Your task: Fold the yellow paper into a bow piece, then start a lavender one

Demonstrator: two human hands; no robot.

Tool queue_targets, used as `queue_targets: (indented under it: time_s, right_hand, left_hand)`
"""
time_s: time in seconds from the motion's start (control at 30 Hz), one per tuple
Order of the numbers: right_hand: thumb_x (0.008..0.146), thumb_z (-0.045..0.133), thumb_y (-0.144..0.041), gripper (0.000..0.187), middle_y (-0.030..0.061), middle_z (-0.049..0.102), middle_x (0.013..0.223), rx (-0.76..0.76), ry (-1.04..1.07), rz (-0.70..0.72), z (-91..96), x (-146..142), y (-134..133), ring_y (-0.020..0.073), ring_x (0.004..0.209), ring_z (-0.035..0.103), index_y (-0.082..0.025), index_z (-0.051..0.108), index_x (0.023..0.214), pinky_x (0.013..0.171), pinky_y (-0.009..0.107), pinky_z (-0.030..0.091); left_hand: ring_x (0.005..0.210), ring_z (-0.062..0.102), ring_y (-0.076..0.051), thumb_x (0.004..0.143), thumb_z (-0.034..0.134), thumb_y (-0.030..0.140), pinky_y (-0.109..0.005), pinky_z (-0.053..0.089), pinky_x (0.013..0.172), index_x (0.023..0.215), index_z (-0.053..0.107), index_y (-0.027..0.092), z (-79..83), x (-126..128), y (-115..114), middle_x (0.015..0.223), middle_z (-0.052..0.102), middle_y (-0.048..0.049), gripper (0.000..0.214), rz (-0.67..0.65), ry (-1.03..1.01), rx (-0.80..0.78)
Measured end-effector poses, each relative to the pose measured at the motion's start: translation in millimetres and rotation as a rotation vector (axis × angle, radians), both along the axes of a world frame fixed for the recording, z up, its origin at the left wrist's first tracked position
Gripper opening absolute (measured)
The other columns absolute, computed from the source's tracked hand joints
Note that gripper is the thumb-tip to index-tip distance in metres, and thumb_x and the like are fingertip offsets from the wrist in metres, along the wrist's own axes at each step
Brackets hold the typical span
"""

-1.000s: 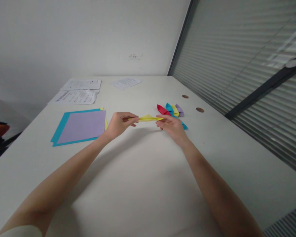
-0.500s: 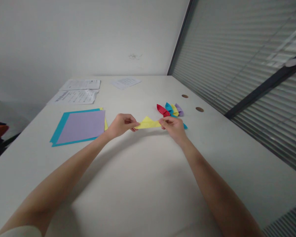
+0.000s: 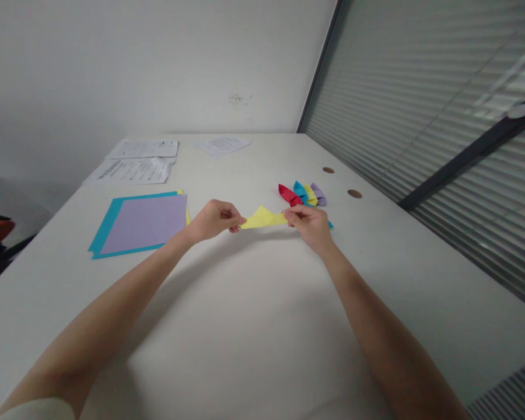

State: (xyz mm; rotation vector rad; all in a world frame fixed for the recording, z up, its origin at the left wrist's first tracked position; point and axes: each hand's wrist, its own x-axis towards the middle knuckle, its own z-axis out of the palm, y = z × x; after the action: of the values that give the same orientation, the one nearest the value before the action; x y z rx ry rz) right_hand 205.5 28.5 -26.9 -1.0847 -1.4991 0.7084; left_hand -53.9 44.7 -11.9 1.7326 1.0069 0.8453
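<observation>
I pinch opposite ends of a boat-shaped yellow folded paper (image 3: 263, 219) between my left hand's (image 3: 215, 220) and right hand's (image 3: 312, 226) fingers, above the white bench (image 3: 254, 274).

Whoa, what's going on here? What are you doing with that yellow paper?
A person is holding a piece of folded yellow paper by its two ends, with the left hand and the right hand. It has a peak in the middle. Beyond the right hand lie colourful folded pieces. On the left, a purple sheet lies over a blue one.
</observation>
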Motion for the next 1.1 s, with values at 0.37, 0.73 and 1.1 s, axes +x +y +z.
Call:
queue_targets:
  time_s: [0.37, 0.73, 1.1]
  right_hand:
    - [0.068, 0.075, -0.046, 0.028, -0.0024, 0.060, 0.055, -0.043, 0.169, -0.028, -2.9, -12, -1, 0.0096, 0.049, 0.053, -0.019, 0.070, 0.074, 0.050, 0.024, 0.046]
    - [0.064, 0.079, -0.047, 0.035, -0.0043, 0.053, 0.050, -0.305, 0.532, 0.062, -42.9, -31, -1, 0.0062, 0.047, 0.045, -0.017, 0.061, 0.060, 0.045, 0.020, 0.033]
    - [0.061, 0.075, -0.052, 0.038, -0.0031, 0.057, 0.051, -0.373, 0.330, -0.102, -68.2, -32, -17, 0.0082, 0.047, 0.047, -0.016, 0.064, 0.065, 0.047, 0.022, 0.038]
  left_hand:
    - [0.051, 0.062, -0.011, 0.063, 0.083, 0.034, -0.022, 0.050, 0.051, 0.075, 0.062, 0.013, 9.0, 9, -6, 0.058, 0.066, -0.0019, 0.032, 0.187, -0.347, 0.100]
    - [0.052, 0.061, -0.011, 0.065, 0.081, 0.038, -0.022, 0.050, 0.052, 0.091, 0.067, 0.013, -12.0, 7, 1, 0.058, 0.065, 0.0002, 0.039, 0.151, -0.243, 0.009]
    - [0.050, 0.059, -0.011, 0.061, 0.082, 0.046, -0.024, 0.050, 0.054, 0.077, 0.069, 0.010, -70.3, 9, -6, 0.059, 0.069, -0.0046, 0.041, 0.168, -0.283, -0.158]
